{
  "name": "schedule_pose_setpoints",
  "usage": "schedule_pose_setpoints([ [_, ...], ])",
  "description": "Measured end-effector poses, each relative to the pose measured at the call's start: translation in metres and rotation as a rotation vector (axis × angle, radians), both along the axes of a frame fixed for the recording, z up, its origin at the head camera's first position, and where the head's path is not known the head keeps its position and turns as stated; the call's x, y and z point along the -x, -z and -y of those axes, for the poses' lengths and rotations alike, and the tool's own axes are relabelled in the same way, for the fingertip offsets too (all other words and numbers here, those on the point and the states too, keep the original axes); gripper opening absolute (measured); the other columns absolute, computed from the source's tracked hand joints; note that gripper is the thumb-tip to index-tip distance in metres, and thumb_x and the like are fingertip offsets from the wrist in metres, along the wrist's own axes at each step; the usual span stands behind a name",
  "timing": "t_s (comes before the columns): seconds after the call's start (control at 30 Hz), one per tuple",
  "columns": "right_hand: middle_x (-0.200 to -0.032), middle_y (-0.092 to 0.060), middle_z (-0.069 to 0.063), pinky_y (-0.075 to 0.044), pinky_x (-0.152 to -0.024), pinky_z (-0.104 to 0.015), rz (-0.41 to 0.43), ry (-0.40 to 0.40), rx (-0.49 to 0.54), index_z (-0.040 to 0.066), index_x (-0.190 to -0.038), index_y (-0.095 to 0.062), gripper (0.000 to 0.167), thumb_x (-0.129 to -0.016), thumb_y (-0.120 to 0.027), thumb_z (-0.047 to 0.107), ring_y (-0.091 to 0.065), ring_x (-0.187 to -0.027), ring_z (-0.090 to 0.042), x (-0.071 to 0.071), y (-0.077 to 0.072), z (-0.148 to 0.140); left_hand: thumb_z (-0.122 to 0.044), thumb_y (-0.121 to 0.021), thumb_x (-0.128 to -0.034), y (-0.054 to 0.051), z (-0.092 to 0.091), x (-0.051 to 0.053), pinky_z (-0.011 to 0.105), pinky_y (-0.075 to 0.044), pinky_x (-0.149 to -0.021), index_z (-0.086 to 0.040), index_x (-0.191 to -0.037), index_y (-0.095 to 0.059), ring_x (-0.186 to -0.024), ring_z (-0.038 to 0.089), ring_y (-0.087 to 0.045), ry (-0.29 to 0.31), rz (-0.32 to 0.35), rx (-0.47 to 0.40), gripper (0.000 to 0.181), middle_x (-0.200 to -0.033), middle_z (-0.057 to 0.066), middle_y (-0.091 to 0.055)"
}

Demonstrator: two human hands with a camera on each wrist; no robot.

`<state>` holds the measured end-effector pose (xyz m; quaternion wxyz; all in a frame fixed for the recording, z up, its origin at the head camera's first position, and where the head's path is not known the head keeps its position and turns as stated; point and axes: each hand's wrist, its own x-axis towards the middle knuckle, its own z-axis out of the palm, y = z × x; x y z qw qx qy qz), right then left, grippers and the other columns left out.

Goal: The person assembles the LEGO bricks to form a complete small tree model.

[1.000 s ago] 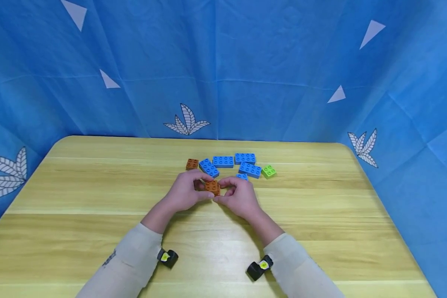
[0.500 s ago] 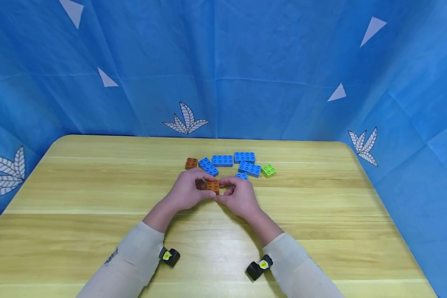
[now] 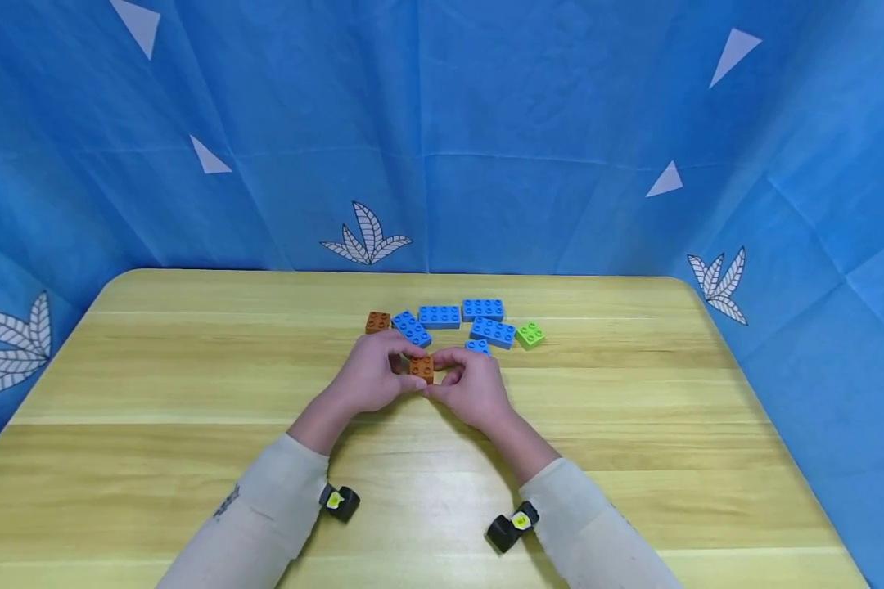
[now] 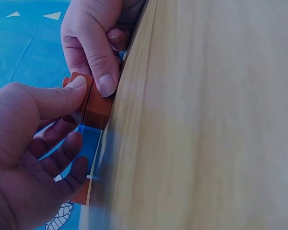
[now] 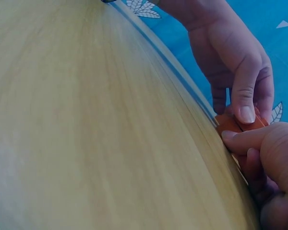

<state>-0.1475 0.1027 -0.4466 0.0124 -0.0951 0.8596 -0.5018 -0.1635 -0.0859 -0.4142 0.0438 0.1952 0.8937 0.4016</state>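
Observation:
Two small orange-brown bricks are stacked between the hands; the head view shows the studded top one [image 3: 421, 369]. My left hand [image 3: 369, 375] pinches the upper brick [image 4: 78, 98] between thumb and fingers. From the other side my right hand [image 3: 475, 388] pinches the lower brick [image 4: 99, 106], its thumb low on the side near the tabletop. The left wrist view shows a thin dark seam between both bricks. In the right wrist view, the right thumb and left thumb lie close together on the bricks [image 5: 252, 125].
Beyond the hands on the wooden table [image 3: 191, 458] lie a brown brick [image 3: 378, 321], several blue bricks [image 3: 439, 316] and a green brick [image 3: 529, 335]. One small blue brick [image 3: 477, 347] sits just past the right fingers. A blue curtain [image 3: 486, 123] hangs behind the table.
The upper orange-brown brick has shifted slightly right and now covers the lower one in the head view. The left hand moved slightly right with it; the right hand has stayed nearly still.

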Motion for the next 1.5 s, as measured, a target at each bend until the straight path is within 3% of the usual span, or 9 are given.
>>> schedule_pose_setpoints([
  [0.37,-0.088,-0.07,0.001,-0.051,-0.057,-0.029,-0.009,0.014,-0.002,0.005,-0.104,-0.075,0.033,-0.074,-0.089,0.008,-0.06,-0.064,-0.013,0.002,0.001,0.001,-0.015,-0.09,-0.0754,0.009,-0.001,-0.001,0.034,-0.045,-0.062,-0.011,-0.106,-0.079,-0.067,0.018,-0.052,-0.027,-0.066,-0.044,0.033,-0.087,-0.005,-0.064],
  [0.53,-0.083,-0.069,0.003,-0.051,-0.056,-0.029,-0.022,0.013,-0.011,0.006,-0.103,-0.076,0.034,-0.072,-0.09,0.008,-0.06,-0.062,-0.013,0.002,0.002,0.001,-0.015,-0.09,-0.0747,0.005,0.004,-0.002,0.033,-0.048,-0.065,-0.01,-0.113,-0.076,-0.073,0.019,-0.054,0.019,-0.041,-0.017,0.042,-0.092,-0.004,-0.064],
  [0.67,-0.077,-0.067,0.003,-0.05,-0.054,-0.029,-0.013,0.012,0.004,0.006,-0.101,-0.076,0.035,-0.07,-0.092,0.009,-0.058,-0.06,-0.014,0.001,0.002,0.001,-0.009,-0.089,-0.0753,0.001,0.016,0.003,0.035,-0.051,-0.068,-0.008,-0.121,-0.072,-0.078,0.02,-0.057,0.046,-0.008,-0.054,0.048,-0.101,0.001,-0.065],
  [0.8,-0.075,-0.065,0.003,-0.049,-0.055,-0.028,-0.001,0.016,0.0,0.006,-0.101,-0.076,0.035,-0.07,-0.092,0.01,-0.057,-0.061,-0.014,0.001,0.003,0.002,-0.005,-0.083,-0.0806,-0.001,0.034,0.013,0.037,-0.05,-0.071,-0.005,-0.124,-0.069,-0.082,0.022,-0.057,-0.008,0.003,-0.116,0.046,-0.107,0.009,-0.065],
  [0.97,-0.081,-0.066,0.002,-0.05,-0.057,-0.03,0.001,0.029,0.003,0.007,-0.106,-0.074,0.04,-0.07,-0.092,0.009,-0.058,-0.063,-0.015,0.001,0.003,0.003,-0.005,-0.078,-0.085,-0.001,0.05,0.028,0.037,-0.049,-0.071,-0.004,-0.13,-0.065,-0.087,0.024,-0.057,-0.142,0.047,-0.171,0.047,-0.117,0.013,-0.064],
  [1.07,-0.089,-0.067,0.001,-0.052,-0.058,-0.031,0.002,0.023,0.04,0.007,-0.113,-0.072,0.049,-0.069,-0.093,0.009,-0.06,-0.064,-0.016,-0.001,0.004,0.003,-0.007,-0.078,-0.0855,0.001,0.055,0.034,0.038,-0.049,-0.071,-0.005,-0.133,-0.062,-0.088,0.024,-0.057,-0.211,0.064,-0.162,0.051,-0.122,0.013,-0.061],
  [1.3,-0.092,-0.067,-0.004,-0.053,-0.057,-0.03,-0.023,-0.013,0.154,0.009,-0.121,-0.069,0.054,-0.072,-0.092,0.013,-0.062,-0.065,-0.017,-0.004,0.002,0.004,-0.009,-0.08,-0.0852,0.006,0.054,0.045,0.039,-0.049,-0.076,-0.005,-0.14,-0.056,-0.086,0.024,-0.058,-0.206,0.043,-0.057,0.06,-0.128,0.013,-0.055],
  [1.5,-0.085,-0.066,-0.004,-0.051,-0.057,-0.029,-0.055,-0.018,0.152,0.011,-0.116,-0.071,0.044,-0.076,-0.089,0.014,-0.06,-0.064,-0.017,-0.004,0.002,0.006,-0.011,-0.08,-0.0855,0.011,0.051,0.051,0.039,-0.047,-0.076,-0.005,-0.139,-0.056,-0.087,0.025,-0.055,-0.199,0.055,-0.019,0.059,-0.129,0.012,-0.055],
])
